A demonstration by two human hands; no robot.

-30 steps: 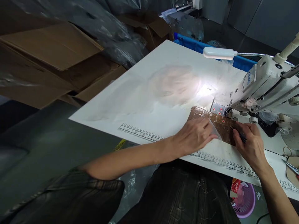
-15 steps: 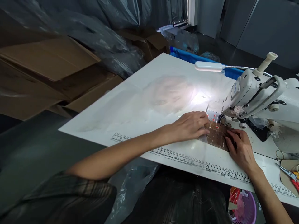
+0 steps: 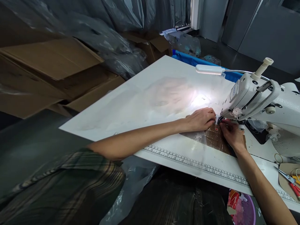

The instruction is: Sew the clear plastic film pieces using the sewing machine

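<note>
Under the needle end of a white sewing machine [image 3: 243,97] lies a brown sheet [image 3: 217,142] with a shiny, creased surface and a small red mark. Clear plastic film [image 3: 193,136] extends from its left side. My left hand [image 3: 202,118] is just left of the presser foot [image 3: 218,119], fingers curled together at the film's upper edge; its fingertips are partly hidden. My right hand [image 3: 233,134] rests over the brown sheet, thumb and fingers closed close to the needle. What lies between those fingers is too small to make out.
A printed ruler [image 3: 194,162] runs along the front of the white table [image 3: 131,100]. Scissors [image 3: 284,175] lie at the right. A white lamp [image 3: 209,69] hangs over the table. Cardboard boxes [image 3: 53,59] stand left, and a purple basket [image 3: 250,209] sits below the edge.
My right hand has moved up and left to the needle, its fingers closing from a flat rest on the brown sheet. My left hand has shifted slightly right and up, toward the presser foot.
</note>
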